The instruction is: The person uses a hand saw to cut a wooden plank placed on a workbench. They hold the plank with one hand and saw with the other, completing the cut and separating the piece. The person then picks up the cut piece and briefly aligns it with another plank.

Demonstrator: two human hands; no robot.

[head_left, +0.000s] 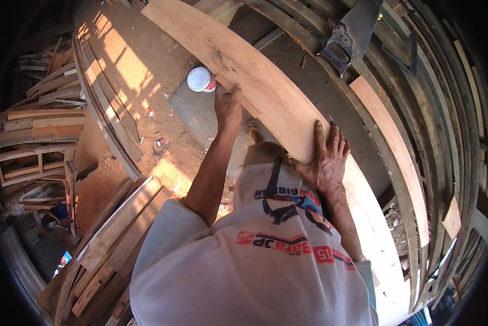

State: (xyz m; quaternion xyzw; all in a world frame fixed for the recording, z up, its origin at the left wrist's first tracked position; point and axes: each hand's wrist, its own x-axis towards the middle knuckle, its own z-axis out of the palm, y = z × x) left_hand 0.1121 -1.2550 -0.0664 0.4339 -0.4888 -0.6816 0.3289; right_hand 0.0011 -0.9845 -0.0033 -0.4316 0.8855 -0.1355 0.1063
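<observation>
A long, pale wooden plank (276, 89) stretches from the top left down past my right side. My left hand (229, 106) has its fingers bent round the plank's left edge. A narrow strip of wood (249, 107) shows along that edge beside the fingers; I cannot tell whether it is a separate piece. Across the plank, close to my body, lies my right hand (330, 163), fingers spread and thumb apart. A thin, dark object (331, 117) pokes out by its fingertips, too small to name. Just left of the plank stands a white tub (201, 80) with a lid.
To the right, a handsaw (348, 42) lies on long stacked boards (434, 108), with a metal square (404, 54) beside it. Timber offcuts (54, 127) are piled at the left, and more boards (105, 250) lie at lower left. Sawdust covers the ground (157, 70).
</observation>
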